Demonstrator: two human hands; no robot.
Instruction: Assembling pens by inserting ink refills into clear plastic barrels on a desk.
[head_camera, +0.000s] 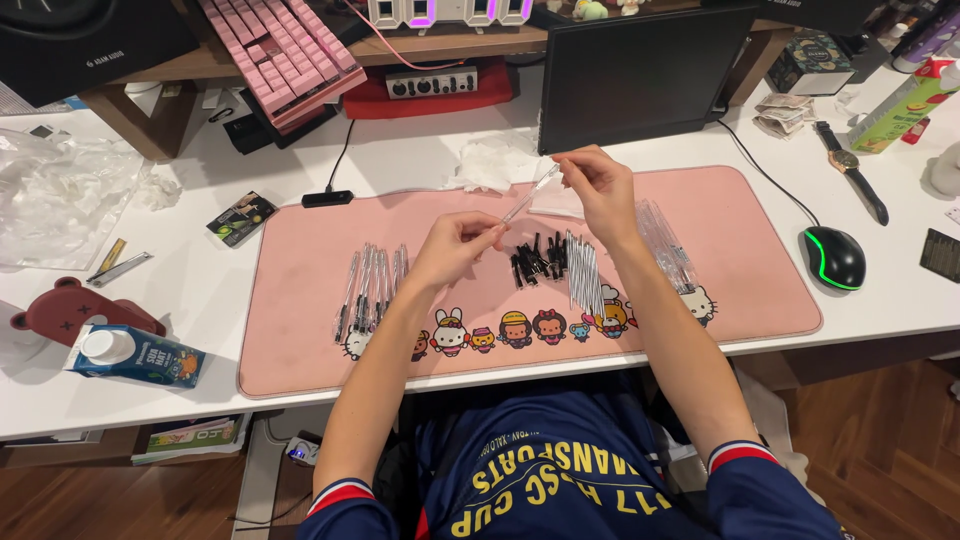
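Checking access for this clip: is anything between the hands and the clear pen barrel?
No. The left hand and right hand each pinch one end of the clear pen barrel, raised above the pink mat.

I note a black mouse with a green glow at the right, just off the pink mat. Farther right lies a wristwatch. A dark monitor stands at the far edge, with crumpled tissue beside its left corner. A pink keyboard leans on the far shelf, tilted. At the left I see a clear plastic bag, a red bear-shaped item and, near it, a blue carton lying on its side. All sit on the white desk.
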